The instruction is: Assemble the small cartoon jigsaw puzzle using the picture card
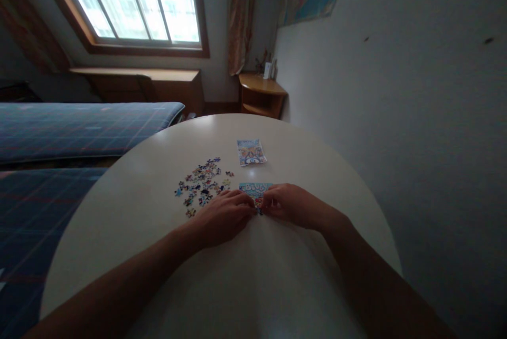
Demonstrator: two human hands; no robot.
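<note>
A partly joined jigsaw puzzle (255,188) with a blue top lies flat on the white round table (253,275). My left hand (227,215) rests over its left side, fingers stretched toward the lower edge and touching there. From the right, my right hand (287,203) pinches at the lower part, thumb and forefinger together by a small puzzle piece (259,211). Both hands hide much of the puzzle. Left of it, many loose puzzle pieces (202,180) are spread in a heap, some close to my left hand. Beyond the puzzle lies a small picture sheet (251,152).
A plaid-covered bed (87,128) stands left of the table. At the back are a wooden desk (174,75) under the window and a corner shelf (261,84) with small items. A white wall (415,117) runs along the right side.
</note>
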